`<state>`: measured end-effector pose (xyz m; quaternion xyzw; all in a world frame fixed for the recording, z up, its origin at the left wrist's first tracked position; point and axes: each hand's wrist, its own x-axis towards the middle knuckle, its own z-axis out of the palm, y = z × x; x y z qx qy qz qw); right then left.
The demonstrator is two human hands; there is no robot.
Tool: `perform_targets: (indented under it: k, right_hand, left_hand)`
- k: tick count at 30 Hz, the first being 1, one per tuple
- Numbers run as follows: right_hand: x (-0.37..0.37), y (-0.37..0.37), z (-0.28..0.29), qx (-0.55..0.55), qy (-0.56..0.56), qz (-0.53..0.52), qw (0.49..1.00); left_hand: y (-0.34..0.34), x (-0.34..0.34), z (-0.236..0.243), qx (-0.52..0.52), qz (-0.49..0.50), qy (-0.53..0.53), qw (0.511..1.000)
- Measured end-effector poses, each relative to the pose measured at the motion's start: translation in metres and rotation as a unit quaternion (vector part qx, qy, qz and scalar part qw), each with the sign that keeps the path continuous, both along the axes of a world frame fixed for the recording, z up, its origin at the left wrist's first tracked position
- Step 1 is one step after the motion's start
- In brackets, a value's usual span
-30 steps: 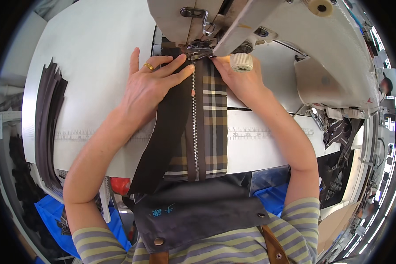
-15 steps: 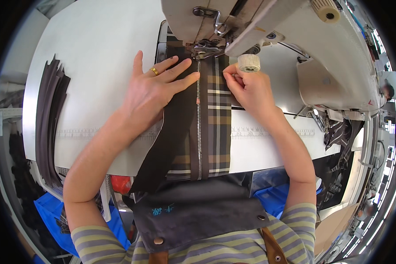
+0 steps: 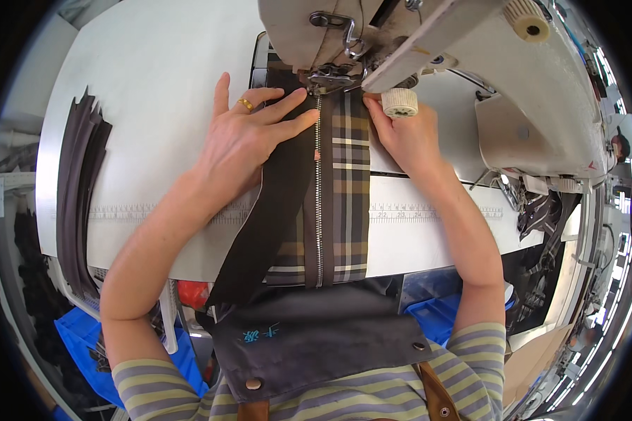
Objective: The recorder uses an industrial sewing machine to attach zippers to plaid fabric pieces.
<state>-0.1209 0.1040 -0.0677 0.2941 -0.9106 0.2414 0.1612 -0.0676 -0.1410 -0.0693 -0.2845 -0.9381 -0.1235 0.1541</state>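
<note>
A plaid fabric piece [image 3: 347,189] with a zipper [image 3: 319,210] down its middle runs under the presser foot [image 3: 328,76] of a beige sewing machine [image 3: 428,42]. A dark brown strip [image 3: 274,210] lies along the zipper's left side. My left hand [image 3: 249,137], with a gold ring, presses flat on the brown strip, fingers spread toward the foot. My right hand [image 3: 404,137] rests at the plaid's right edge near the foot, fingers bent, a white roll of tape [image 3: 399,102] worn on the thumb. How the fingers meet the cloth is partly hidden.
The white table [image 3: 140,84] carries a printed ruler strip [image 3: 435,210] along its front. A stack of dark strips [image 3: 77,189] lies at the left edge. Blue bins [image 3: 81,337] sit below the table. Dark scraps hang at the right [image 3: 541,217].
The fabric has fed farther under the machine. My left hand stays flat on the brown strip and my right hand has slid up nearer the presser foot.
</note>
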Motion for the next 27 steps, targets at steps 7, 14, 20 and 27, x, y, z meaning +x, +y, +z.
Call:
perform_targets:
  k: [7,14,20,27]
  right_hand:
    - [-0.001,0.013,0.019,-0.019,0.085,-0.01,0.996]
    - [-0.007,0.014,0.049,-0.248,0.015,0.062,0.967]
    - [-0.009,0.008,0.046,-0.145,0.201,0.025,0.968]
    - [-0.007,0.008,0.046,-0.105,0.233,-0.013,0.967]
  left_hand:
    - [0.006,0.0,0.006,0.04,0.001,-0.023,0.999]
    - [0.005,0.001,0.01,0.042,0.006,-0.037,0.998]
    - [0.003,0.004,0.008,0.035,0.007,-0.032,0.999]
    - [0.003,0.004,0.006,0.037,-0.002,-0.022,0.999]
